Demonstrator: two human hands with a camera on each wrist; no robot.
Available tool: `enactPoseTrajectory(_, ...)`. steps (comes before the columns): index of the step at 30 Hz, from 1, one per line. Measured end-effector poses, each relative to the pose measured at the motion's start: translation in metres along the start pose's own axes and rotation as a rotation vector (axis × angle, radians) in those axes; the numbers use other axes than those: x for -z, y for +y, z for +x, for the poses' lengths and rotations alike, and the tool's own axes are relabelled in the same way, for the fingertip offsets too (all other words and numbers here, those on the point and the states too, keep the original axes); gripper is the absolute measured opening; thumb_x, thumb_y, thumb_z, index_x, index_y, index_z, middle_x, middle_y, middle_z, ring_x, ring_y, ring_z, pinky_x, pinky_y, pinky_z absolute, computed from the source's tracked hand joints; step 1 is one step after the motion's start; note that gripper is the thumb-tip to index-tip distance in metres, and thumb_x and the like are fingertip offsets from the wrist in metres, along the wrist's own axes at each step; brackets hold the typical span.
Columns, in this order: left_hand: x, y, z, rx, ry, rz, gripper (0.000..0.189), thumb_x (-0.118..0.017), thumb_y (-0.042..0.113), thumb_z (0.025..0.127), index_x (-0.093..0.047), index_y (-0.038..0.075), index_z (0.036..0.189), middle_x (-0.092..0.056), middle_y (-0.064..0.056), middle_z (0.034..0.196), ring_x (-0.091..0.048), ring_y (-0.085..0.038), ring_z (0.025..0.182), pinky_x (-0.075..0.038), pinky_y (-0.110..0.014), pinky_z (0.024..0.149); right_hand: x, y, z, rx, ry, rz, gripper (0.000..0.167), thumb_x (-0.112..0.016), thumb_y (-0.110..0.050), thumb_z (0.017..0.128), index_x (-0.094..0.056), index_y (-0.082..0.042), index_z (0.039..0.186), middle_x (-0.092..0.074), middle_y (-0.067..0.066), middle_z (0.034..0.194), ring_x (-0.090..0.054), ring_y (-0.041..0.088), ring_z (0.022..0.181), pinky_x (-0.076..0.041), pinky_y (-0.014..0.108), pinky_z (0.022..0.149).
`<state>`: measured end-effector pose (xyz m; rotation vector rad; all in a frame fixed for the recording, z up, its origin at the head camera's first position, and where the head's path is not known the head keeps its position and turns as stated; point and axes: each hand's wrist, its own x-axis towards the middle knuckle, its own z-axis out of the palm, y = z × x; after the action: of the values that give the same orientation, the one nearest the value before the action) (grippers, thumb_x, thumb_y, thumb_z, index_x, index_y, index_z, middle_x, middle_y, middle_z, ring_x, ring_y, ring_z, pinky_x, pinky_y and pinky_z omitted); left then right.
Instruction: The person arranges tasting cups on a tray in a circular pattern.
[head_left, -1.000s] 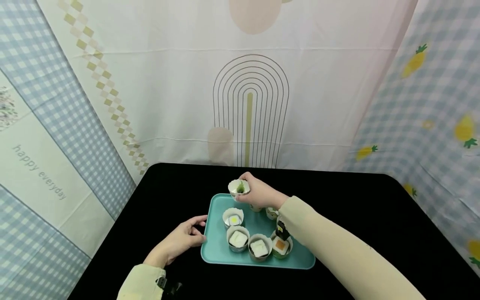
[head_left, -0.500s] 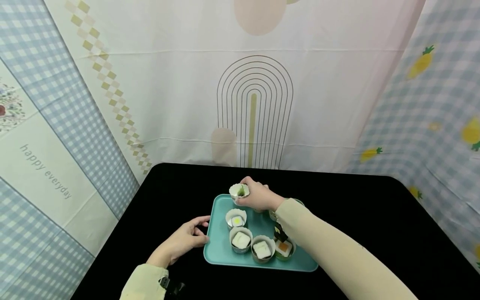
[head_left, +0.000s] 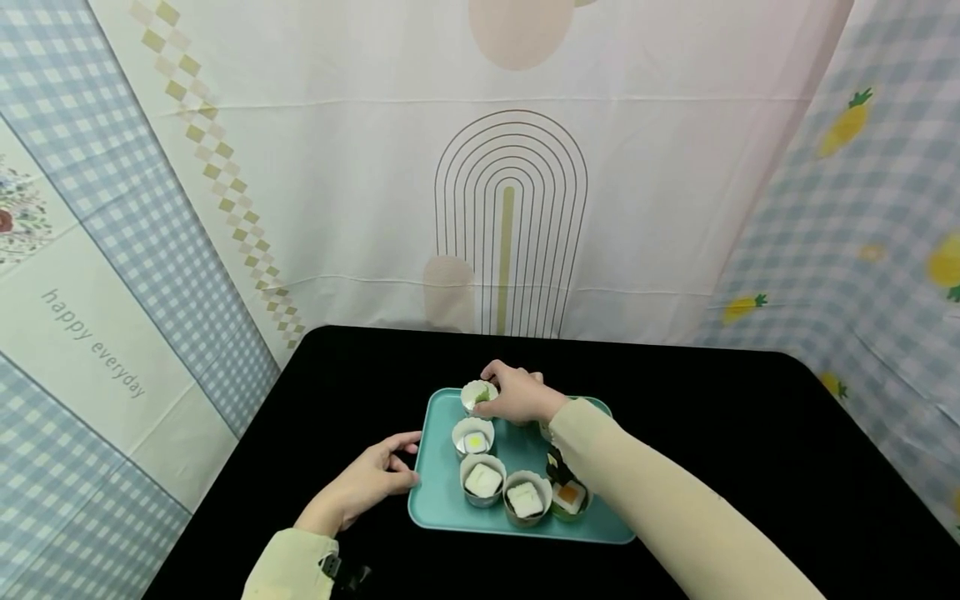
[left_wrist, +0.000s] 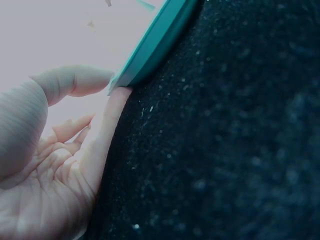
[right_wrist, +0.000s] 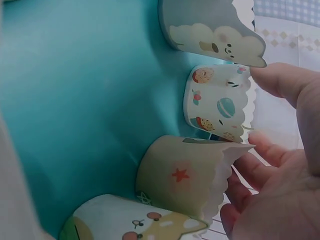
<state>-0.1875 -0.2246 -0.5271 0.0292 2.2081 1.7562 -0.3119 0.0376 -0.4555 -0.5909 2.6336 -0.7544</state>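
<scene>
My right hand (head_left: 521,396) holds a paper cake cup (head_left: 472,397) with something green inside, at the tray's back left corner. In the right wrist view, this cookie-printed cup (right_wrist: 212,100) stands upright on the teal tray (right_wrist: 85,90), its rim between my thumb and fingers. My left hand (head_left: 363,482) touches the tray's left edge with thumb and a fingertip spread apart. In the left wrist view, the thumb and a finger of the left hand (left_wrist: 60,150) meet the tray rim (left_wrist: 155,45).
Other cups line the tray: one with a yellow-dotted piece (head_left: 472,442), two with white cake pieces (head_left: 483,481) and one with an orange-topped piece (head_left: 568,498). More cups are partly hidden behind my right arm. A black table (head_left: 720,408) surrounds the tray, with patterned curtains (head_left: 360,192) behind.
My right hand has lowered the paper cup from above the tray down to its back left corner. The left hand keeps its place on the tray edge. The head view has shifted slightly.
</scene>
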Motion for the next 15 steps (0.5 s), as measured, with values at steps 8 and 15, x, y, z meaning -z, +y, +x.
enactPoseTrajectory(8,-0.0007,0.0003,-0.0002,0.009,0.006,0.004,0.073,-0.073,0.007,0.089,-0.045,0.006,0.157,-0.052,-0.018,0.137,-0.064,-0.021,0.097,-0.061,-0.038,0.09,-0.0003,-0.0046,-0.0039,0.05,-0.026,-0.087,0.06,-0.069,-0.039,0.1,-0.052,-0.022,0.156,-0.058,0.009,0.151,-0.048,0.031,0.122,-0.029,0.053,0.103)
enactPoseTrajectory(15,-0.0011,0.0005,-0.0009,0.0,0.008,0.011,0.073,-0.073,0.007,0.089,-0.045,0.006,0.157,-0.054,-0.018,0.136,-0.065,-0.021,0.097,-0.061,-0.038,0.09,-0.0007,-0.0036,-0.008,0.064,0.011,-0.132,0.049,-0.064,-0.035,0.104,-0.058,-0.021,0.151,-0.058,0.009,0.15,-0.045,0.032,0.121,-0.025,0.05,0.096)
